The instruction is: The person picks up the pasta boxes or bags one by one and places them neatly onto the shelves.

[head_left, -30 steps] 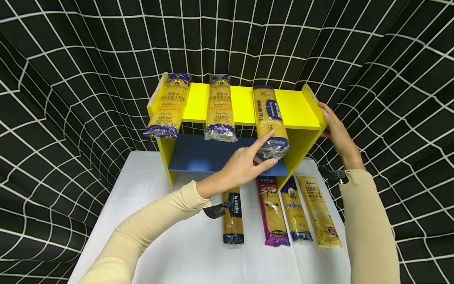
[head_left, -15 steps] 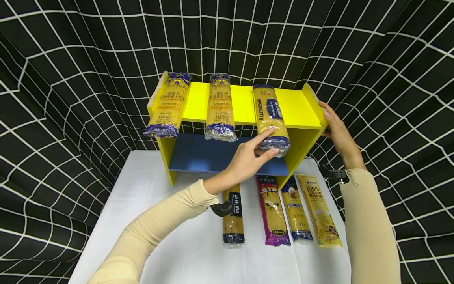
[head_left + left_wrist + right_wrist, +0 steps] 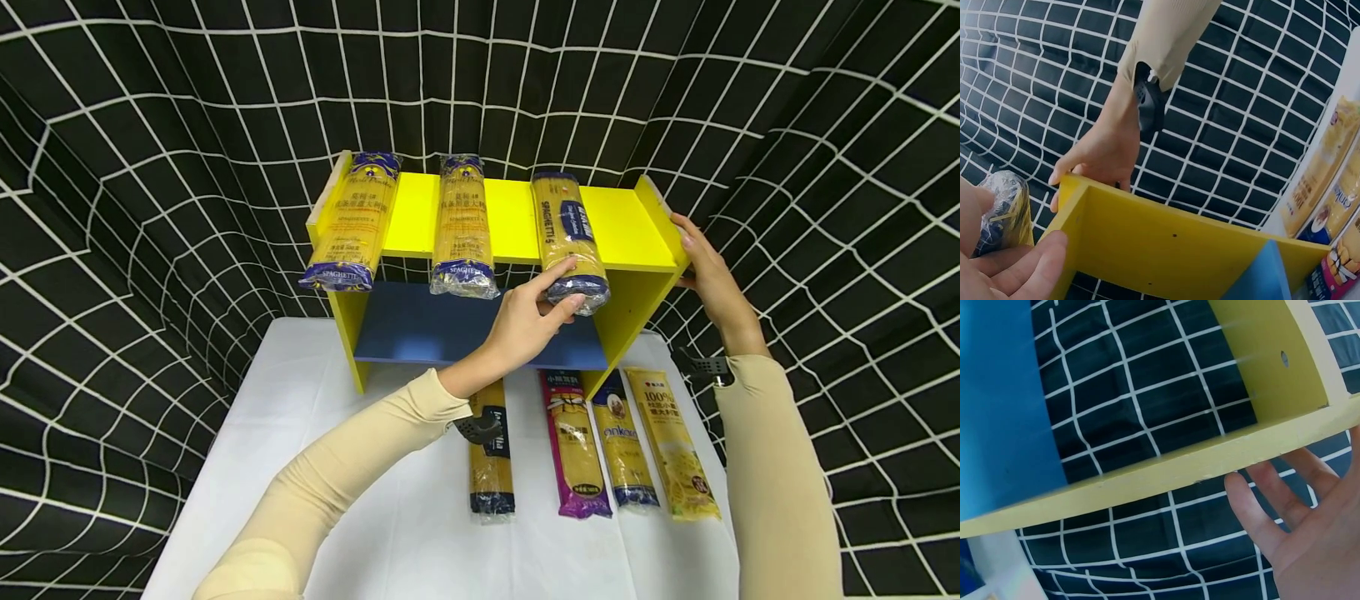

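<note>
My left hand (image 3: 522, 325) grips the front end of a spaghetti packet (image 3: 572, 225), index finger above and thumb at its wrapped end. The packet lies on the right part of the yellow top shelf (image 3: 630, 225), its end overhanging the front edge. In the left wrist view, the crinkled wrapper (image 3: 1005, 197) shows beside the near fingers. My right hand (image 3: 716, 279) touches the outside of the shelf unit's right side panel (image 3: 1147, 240). Extended fingers (image 3: 1250, 512) meet the panel's edge in the right wrist view.
Two more spaghetti packets, a left one (image 3: 352, 221) and a middle one (image 3: 462, 225), lie on the top shelf. Below is a blue shelf (image 3: 420, 325). On the white table (image 3: 360, 517) lie a dark-labelled packet (image 3: 491, 467), a purple-edged packet (image 3: 577, 450) and two others farther right.
My left hand has moved up and slightly right, its fingers coming round the packet's end. The packet has slid a little farther back on the shelf. The right hand stays at the panel.
</note>
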### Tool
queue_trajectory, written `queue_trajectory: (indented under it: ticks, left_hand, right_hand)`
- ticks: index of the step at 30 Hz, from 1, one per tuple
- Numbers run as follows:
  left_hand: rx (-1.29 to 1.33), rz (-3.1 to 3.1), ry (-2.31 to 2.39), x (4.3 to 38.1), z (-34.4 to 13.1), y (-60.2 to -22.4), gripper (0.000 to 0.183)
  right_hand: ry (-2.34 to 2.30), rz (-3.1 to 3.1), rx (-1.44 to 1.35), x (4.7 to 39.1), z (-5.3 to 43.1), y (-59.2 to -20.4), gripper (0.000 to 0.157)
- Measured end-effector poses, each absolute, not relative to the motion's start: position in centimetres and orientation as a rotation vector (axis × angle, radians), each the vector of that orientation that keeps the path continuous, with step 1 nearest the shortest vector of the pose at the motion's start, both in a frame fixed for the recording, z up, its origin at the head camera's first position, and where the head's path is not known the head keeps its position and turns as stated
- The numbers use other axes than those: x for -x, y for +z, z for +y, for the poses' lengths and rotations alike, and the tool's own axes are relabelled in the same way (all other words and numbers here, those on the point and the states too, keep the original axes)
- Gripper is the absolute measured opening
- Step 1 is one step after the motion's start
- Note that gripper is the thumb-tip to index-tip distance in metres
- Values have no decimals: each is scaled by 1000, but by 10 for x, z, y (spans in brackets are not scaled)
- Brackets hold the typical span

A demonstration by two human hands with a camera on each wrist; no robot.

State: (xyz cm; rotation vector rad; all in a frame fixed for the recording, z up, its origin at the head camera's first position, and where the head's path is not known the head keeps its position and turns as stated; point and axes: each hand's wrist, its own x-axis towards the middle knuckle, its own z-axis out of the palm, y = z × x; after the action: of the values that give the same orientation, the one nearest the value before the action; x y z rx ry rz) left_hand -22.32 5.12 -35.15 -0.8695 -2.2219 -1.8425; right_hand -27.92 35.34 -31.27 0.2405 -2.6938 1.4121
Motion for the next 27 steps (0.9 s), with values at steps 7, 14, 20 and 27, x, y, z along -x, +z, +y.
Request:
queue_trajectory:
  ticks: [7,14,20,27]
  left_hand:
    - [795,-2188,-1867,234,56,-352,53]
    - [740,-2165,-1894,243,59,-353,53]
    - [737,-2110,-1924,246,58,-357,52]
    - [751,-2030,-1963,247,57,-362,51]
  right_hand:
    - [1394,-2704,-229,279,353,-313,52]
    - [1405,-2712,-217,280,354,-314,51]
    - [1418,-2715,-218,281,352,-315,52]
    - [1540,-2645,-264,279,351,-317,55]
